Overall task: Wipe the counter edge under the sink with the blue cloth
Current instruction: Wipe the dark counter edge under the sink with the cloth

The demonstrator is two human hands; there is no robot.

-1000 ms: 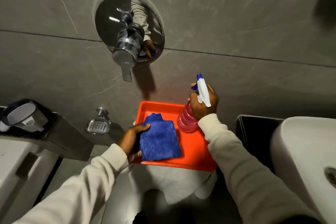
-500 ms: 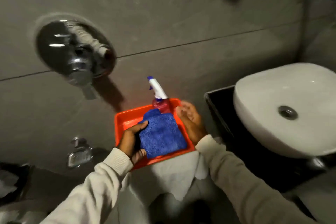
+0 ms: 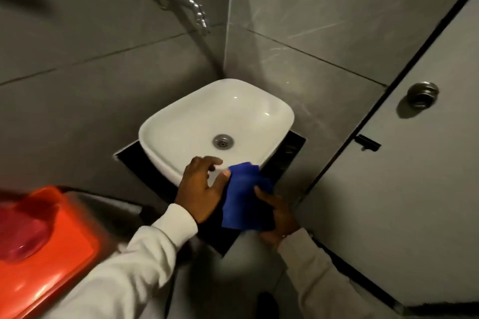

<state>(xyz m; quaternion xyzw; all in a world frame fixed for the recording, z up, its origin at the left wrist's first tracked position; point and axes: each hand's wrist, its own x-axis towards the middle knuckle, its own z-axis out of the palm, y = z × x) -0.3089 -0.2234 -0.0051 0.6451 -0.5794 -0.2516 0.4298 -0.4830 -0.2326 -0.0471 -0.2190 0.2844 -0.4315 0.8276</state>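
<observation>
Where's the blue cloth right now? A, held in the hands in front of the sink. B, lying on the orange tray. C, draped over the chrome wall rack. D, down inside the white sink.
A: the right hand grips the blue microfibre cloth, with the thumb of the left hand touching its edge, just in front of the white ceramic sink.

Left hand, fingers spread; right hand grips blue cloth.
</observation>
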